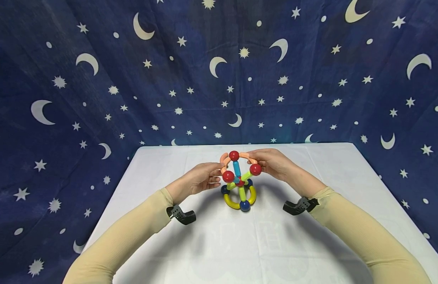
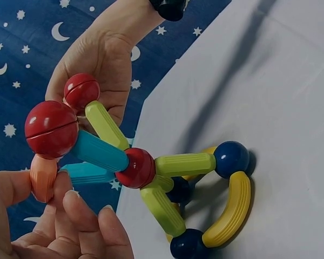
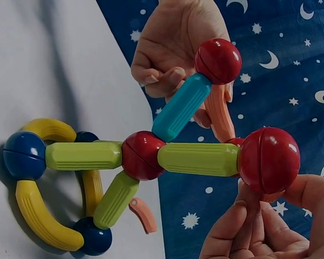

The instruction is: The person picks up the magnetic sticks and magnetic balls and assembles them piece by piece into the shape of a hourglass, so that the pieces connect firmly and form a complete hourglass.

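Observation:
A magnetic ball-and-rod model point(image 1: 240, 182) stands on the white table. Its base ring has yellow curved rods point(image 2: 229, 210) and navy balls point(image 3: 25, 155). Green rods rise to a red centre ball point(image 2: 135, 168); blue rods point(image 3: 182, 107) and further green rods spread above it to outer red balls point(image 1: 234, 156). At the model's left side, my left hand point(image 1: 201, 178) pinches an orange curved rod point(image 2: 43, 181) between thumb and fingers. Opposite it, my right hand point(image 1: 274, 163) pinches another orange curved rod point(image 1: 245, 155), mostly covered by a red ball in the right wrist view.
In the right wrist view, a separate orange curved rod point(image 3: 144, 216) lies on the table behind the model. A dark blue cloth point(image 1: 190, 71) with moons and stars hangs behind the white table point(image 1: 261, 244). Black wrist camera mounts point(image 1: 181, 215) hang below both wrists.

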Demonstrator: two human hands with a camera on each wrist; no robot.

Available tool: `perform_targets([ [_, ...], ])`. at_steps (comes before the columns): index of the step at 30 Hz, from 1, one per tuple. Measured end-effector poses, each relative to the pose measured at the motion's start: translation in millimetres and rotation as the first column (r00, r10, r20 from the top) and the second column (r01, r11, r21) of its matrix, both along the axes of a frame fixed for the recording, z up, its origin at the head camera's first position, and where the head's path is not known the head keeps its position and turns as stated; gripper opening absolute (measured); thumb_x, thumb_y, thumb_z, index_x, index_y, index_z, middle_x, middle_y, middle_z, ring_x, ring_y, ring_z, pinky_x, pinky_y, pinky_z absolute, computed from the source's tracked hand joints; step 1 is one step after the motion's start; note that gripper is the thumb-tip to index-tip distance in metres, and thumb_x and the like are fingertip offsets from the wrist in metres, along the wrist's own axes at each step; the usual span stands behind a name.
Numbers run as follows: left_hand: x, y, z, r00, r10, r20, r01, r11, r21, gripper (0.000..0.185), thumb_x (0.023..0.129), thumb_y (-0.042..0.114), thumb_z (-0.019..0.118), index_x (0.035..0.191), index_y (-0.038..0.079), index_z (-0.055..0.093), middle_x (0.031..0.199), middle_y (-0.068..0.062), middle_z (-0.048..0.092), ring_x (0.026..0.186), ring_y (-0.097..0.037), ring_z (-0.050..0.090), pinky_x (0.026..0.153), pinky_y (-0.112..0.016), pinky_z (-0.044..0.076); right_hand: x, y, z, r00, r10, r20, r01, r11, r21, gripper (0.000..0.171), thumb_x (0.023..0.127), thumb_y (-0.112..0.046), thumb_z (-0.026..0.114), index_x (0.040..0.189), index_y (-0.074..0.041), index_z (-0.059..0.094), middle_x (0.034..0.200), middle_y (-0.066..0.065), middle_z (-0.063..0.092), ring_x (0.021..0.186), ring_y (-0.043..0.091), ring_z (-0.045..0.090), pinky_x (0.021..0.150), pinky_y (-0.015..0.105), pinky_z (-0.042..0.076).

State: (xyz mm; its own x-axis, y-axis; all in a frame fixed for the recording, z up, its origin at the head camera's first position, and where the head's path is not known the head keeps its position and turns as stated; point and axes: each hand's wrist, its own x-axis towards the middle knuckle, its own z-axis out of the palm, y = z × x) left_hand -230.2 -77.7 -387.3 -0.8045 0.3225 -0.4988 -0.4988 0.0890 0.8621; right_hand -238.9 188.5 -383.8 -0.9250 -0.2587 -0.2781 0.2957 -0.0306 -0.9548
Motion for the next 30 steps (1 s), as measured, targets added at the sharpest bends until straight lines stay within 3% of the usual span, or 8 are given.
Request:
perform_targets([
  [6,-3.2,2.1,0.4,1.0,-0.023,-0.017,0.023,1.0,-0.007,0.025,0.098,0.03,0.066,0.111,0.008,0.061,0.085,0.002,0.065,0.074,-0.013,0.061,0.073,-0.026,0.057,0.6,1.8,-0.7,1.0,0.002,0.006,-0.002,1.0,-0.014,0.044,0.103,-0.016,0.061,0.139,0.009,0.055,0.106,0.008,0.069,0.086,0.013,0.066,0.072,0.024,0.054],
  [11,-8.5,3.8,1.3,0.997,-0.049,-0.052,0.047,0.998,-0.052,0.036,0.099,0.035,0.064,0.12,0.006,0.064,0.09,0.0,0.066,0.077,-0.014,0.062,0.076,-0.028,0.057,1.4,2.8,-1.4,1.0,0.007,0.008,-0.007,1.0,-0.003,0.045,0.103,-0.017,0.06,0.14,0.008,0.054,0.108,0.007,0.068,0.09,0.015,0.066,0.073,0.024,0.054],
  [18,-26.4,11.5,5.2,0.983,-0.116,-0.144,0.098,0.987,-0.131,0.047,0.101,0.044,0.061,0.125,0.004,0.065,0.097,-0.002,0.067,0.078,-0.013,0.065,0.083,-0.033,0.056,1.9,3.2,-2.3,1.0,0.0,0.008,0.0,1.0,-0.007,0.046,0.103,-0.018,0.061,0.14,0.008,0.055,0.11,0.006,0.068,0.093,0.016,0.066,0.079,0.027,0.056],
  [24,-34.6,18.4,7.9,0.975,-0.139,-0.176,0.109,0.979,-0.17,0.04,0.101,0.039,0.063,0.122,0.006,0.069,0.118,-0.015,0.069,0.077,-0.014,0.064,0.076,-0.031,0.056,3.5,3.4,-3.4,1.0,0.026,0.002,-0.026,1.0,0.005,0.046,0.106,-0.027,0.058,0.14,0.003,0.057,0.11,0.008,0.068,0.092,0.017,0.066,0.081,0.028,0.057],
  [27,-35.0,20.2,8.0,0.974,-0.14,-0.18,0.108,0.978,-0.177,0.037,0.101,0.037,0.064,0.121,0.006,0.069,0.124,-0.019,0.066,0.077,-0.014,0.064,0.075,-0.03,0.055,5.2,6.9,-11.9,1.0,-0.007,0.006,0.007,1.0,0.025,0.049,0.108,-0.034,0.05,0.142,0.001,0.055,0.108,0.008,0.065,0.089,0.018,0.065,0.079,0.029,0.056],
  [30,-34.6,22.1,8.5,0.974,-0.134,-0.185,0.103,0.98,-0.167,0.035,0.101,0.036,0.064,0.118,0.006,0.07,0.12,-0.018,0.067,0.075,-0.013,0.063,0.074,-0.03,0.055,12.8,13.1,-32.0,0.997,-0.072,0.002,0.071,0.992,0.103,0.047,0.108,-0.032,0.049,0.141,0.001,0.055,0.108,0.01,0.065,0.084,0.018,0.064,0.076,0.029,0.056],
])
